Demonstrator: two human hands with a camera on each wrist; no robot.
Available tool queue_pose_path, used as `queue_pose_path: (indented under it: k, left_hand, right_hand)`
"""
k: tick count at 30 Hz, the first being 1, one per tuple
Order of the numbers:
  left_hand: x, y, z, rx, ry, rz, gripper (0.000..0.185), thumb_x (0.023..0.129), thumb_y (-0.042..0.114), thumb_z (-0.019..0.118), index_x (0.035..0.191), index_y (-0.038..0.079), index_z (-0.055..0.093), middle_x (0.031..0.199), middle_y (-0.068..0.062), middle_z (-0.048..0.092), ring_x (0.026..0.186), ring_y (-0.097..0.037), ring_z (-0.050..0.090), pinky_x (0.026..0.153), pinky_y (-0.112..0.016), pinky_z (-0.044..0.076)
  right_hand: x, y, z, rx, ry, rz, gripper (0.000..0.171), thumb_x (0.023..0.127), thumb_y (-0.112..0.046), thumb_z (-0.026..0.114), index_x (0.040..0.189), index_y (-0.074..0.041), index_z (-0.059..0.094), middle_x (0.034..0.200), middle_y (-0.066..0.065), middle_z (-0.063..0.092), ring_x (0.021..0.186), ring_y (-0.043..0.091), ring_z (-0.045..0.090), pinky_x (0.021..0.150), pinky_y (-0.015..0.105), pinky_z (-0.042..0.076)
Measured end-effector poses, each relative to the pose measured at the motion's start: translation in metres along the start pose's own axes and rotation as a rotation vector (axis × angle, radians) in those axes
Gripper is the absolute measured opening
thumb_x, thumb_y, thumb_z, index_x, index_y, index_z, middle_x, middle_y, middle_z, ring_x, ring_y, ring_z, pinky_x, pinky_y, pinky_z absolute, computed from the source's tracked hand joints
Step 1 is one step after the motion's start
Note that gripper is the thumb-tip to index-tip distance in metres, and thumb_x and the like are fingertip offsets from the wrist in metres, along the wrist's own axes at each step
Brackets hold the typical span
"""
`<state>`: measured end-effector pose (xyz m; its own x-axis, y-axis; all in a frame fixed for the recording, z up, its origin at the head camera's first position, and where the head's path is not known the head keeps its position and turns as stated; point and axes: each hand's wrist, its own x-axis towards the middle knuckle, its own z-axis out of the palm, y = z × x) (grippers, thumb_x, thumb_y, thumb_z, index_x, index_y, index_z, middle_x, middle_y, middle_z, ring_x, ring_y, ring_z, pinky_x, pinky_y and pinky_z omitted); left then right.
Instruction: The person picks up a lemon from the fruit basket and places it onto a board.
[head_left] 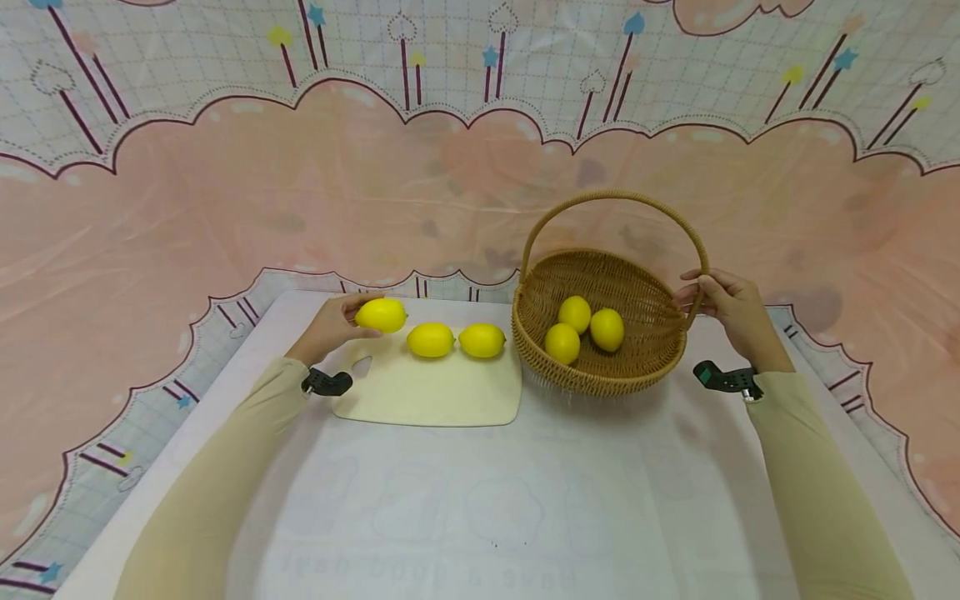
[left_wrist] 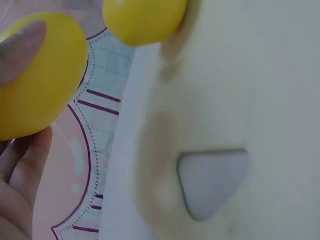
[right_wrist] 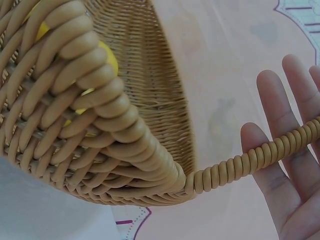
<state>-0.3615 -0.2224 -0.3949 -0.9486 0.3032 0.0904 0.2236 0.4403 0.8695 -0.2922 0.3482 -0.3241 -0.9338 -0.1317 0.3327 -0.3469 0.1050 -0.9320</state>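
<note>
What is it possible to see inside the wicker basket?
Three lemons lie close together inside the wicker basket. The lemons cover the patch of basket under them, so whether anything small lies there cannot be seen.

Passage for a hand: the smooth white tabletop, lower centre. Obstacles: the arched brown wicker basket handle, right of centre; two oval yellow lemons, centre.
</note>
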Motion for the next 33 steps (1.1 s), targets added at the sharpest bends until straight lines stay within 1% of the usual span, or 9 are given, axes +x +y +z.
queue_pose_path:
  k: [5, 9, 16, 21, 26, 29, 33]
  left_hand:
    - [-0.004, -0.012, -0.001, 0.011, 0.006, -0.040, 0.068, 0.079, 0.008, 0.075, 0.139, 0.003, 0.044, 0.144, -0.018, 0.044, 0.128, -0.034, 0.047, 0.105, -0.036, 0.042]
    - [-0.006, -0.021, 0.000, 0.023, 0.013, -0.058, 0.067, 0.079, 0.008, 0.074, 0.139, 0.003, 0.044, 0.143, -0.019, 0.045, 0.126, -0.035, 0.048, 0.107, -0.043, 0.040]
    - [-0.008, -0.031, 0.004, 0.025, 0.003, -0.090, 0.068, 0.079, 0.009, 0.075, 0.139, 0.002, 0.044, 0.142, -0.020, 0.045, 0.127, -0.036, 0.047, 0.109, -0.046, 0.037]
    - [-0.010, -0.034, 0.007, 0.024, -0.014, -0.100, 0.067, 0.080, 0.009, 0.073, 0.140, 0.002, 0.043, 0.143, -0.022, 0.043, 0.128, -0.039, 0.045, 0.109, -0.048, 0.036]
    - [-0.011, -0.034, 0.008, 0.011, -0.026, -0.108, 0.069, 0.080, 0.009, 0.073, 0.141, 0.002, 0.041, 0.144, -0.022, 0.042, 0.129, -0.039, 0.044, 0.110, -0.048, 0.034]
    - [-0.010, -0.035, 0.007, 0.019, -0.045, -0.114, 0.070, 0.081, 0.010, 0.073, 0.142, 0.002, 0.040, 0.145, -0.022, 0.041, 0.130, -0.039, 0.042, 0.111, -0.049, 0.033]
    - [-0.007, -0.038, 0.003, 0.056, -0.085, -0.113, 0.070, 0.082, 0.012, 0.072, 0.143, 0.003, 0.038, 0.146, -0.022, 0.039, 0.131, -0.040, 0.041, 0.111, -0.050, 0.033]
  right_hand:
    - [0.000, 0.000, 0.000, 0.001, 0.000, -0.003, 0.023, 0.097, -0.021, 0.047, 0.106, -0.010, 0.065, 0.083, -0.003, 0.072, 0.074, 0.010, 0.069, 0.069, 0.020, 0.056]
    - [-0.001, 0.000, 0.000, -0.005, 0.002, -0.001, 0.024, 0.097, -0.021, 0.047, 0.106, -0.010, 0.065, 0.083, -0.003, 0.072, 0.074, 0.010, 0.069, 0.069, 0.020, 0.056]
    - [-0.001, 0.000, 0.001, -0.033, 0.012, 0.005, 0.024, 0.097, -0.023, 0.047, 0.106, -0.010, 0.065, 0.083, -0.004, 0.072, 0.074, 0.010, 0.069, 0.069, 0.019, 0.056]
    - [-0.001, 0.000, 0.001, -0.018, 0.008, 0.001, 0.023, 0.097, -0.022, 0.047, 0.106, -0.010, 0.065, 0.083, -0.004, 0.072, 0.074, 0.010, 0.069, 0.069, 0.020, 0.056]
    - [-0.001, 0.000, 0.001, 0.003, 0.000, -0.003, 0.023, 0.098, -0.020, 0.046, 0.107, -0.009, 0.065, 0.084, -0.003, 0.072, 0.075, 0.010, 0.069, 0.069, 0.020, 0.056]
    - [-0.001, 0.000, 0.001, -0.007, 0.003, 0.000, 0.023, 0.098, -0.021, 0.046, 0.107, -0.010, 0.065, 0.084, -0.004, 0.072, 0.075, 0.010, 0.069, 0.070, 0.020, 0.056]
    - [0.000, 0.000, 0.000, -0.018, 0.006, 0.006, 0.024, 0.097, -0.022, 0.047, 0.107, -0.010, 0.065, 0.084, -0.004, 0.072, 0.075, 0.009, 0.069, 0.070, 0.020, 0.056]
